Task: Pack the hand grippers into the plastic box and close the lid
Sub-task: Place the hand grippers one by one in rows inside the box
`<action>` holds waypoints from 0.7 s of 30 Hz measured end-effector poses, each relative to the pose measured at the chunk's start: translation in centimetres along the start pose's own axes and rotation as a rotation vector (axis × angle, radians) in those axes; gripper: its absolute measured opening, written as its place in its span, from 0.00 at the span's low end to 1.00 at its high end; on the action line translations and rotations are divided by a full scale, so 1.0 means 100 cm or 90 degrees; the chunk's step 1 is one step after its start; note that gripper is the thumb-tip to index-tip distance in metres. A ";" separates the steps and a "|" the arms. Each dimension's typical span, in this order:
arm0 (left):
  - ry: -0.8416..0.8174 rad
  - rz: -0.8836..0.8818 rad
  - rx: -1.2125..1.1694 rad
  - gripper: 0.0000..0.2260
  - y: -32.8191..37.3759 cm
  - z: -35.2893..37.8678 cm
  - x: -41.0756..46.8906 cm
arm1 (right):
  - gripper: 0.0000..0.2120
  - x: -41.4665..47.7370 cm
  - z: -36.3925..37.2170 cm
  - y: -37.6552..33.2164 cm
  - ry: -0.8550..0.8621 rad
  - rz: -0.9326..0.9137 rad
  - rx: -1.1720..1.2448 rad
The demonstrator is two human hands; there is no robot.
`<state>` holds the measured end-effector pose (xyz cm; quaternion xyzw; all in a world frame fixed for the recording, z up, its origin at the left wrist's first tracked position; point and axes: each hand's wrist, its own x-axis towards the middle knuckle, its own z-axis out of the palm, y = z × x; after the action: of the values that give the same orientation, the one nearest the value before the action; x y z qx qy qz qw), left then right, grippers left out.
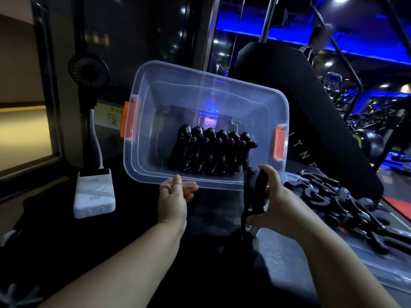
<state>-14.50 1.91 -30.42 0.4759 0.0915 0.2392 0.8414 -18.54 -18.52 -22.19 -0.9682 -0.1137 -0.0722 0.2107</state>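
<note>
dark gym; clear rectangular box (143, 156), black grippers (211, 152)

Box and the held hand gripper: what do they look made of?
The plastic box: clear, glossy plastic; the background shows through its walls. Its latches: opaque orange plastic, apparently. The held hand gripper: black matte handles, probably plastic or foam; its coiled spring glints like bare metal.

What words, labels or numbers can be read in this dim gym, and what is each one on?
"ITNE": pale letters on the black padded gym machine, partly hidden by the clear plastic box.
Yellow sign with red marks behind the box's left end: too blurred.
White rectangular power bank: print too small.
White tags on the loose black hand grippers: too small.
</note>
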 end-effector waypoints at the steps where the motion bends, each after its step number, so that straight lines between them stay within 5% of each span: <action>1: -0.001 -0.002 0.000 0.08 0.000 0.000 0.000 | 0.51 0.001 -0.001 -0.001 -0.001 0.009 -0.009; 7: -0.009 -0.003 -0.004 0.08 0.000 -0.001 0.000 | 0.50 0.004 -0.009 -0.007 -0.018 0.019 0.075; 14: -0.016 -0.011 -0.021 0.08 -0.002 -0.001 0.003 | 0.51 0.032 -0.015 -0.038 0.152 -0.047 0.177; 19: -0.030 0.005 -0.030 0.16 -0.005 -0.001 0.007 | 0.41 0.068 -0.004 -0.074 0.181 -0.067 0.193; 21: -0.014 -0.008 -0.044 0.12 -0.005 -0.001 0.007 | 0.37 0.081 0.004 -0.087 0.177 -0.079 0.163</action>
<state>-13.79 2.14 -30.87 0.4484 0.0770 0.2319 0.8598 -12.86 -9.05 -17.63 -0.9055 -0.1509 -0.2032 0.3408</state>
